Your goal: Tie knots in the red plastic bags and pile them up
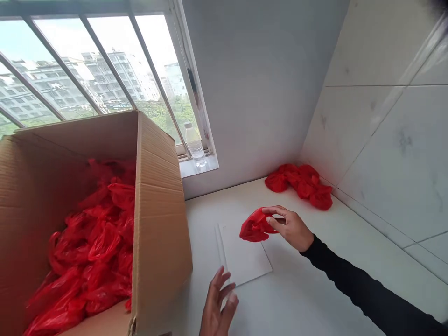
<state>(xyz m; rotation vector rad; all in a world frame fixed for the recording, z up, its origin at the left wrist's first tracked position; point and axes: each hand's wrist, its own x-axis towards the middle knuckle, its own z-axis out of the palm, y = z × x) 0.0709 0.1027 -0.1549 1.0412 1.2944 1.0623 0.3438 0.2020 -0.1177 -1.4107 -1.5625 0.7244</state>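
My right hand [289, 227] pinches a crumpled red plastic bag [255, 227] between thumb and fingers. The bag hangs over the upper part of a flat white panel [243, 259] that lies on the white tabletop [297, 289]. Lower down, near the panel's front left corner, my left hand [220, 303] is held with its fingers apart and nothing in them. Part of the left hand is cut off by the bottom edge of the view.
A tall open cardboard box [159, 224] on the left holds many red plastic bags [101, 247]. More bundled red bags [301, 183] lie in the back corner by the tiled wall [388, 154]. A clear water bottle [195, 145] stands on the sill of the barred window.
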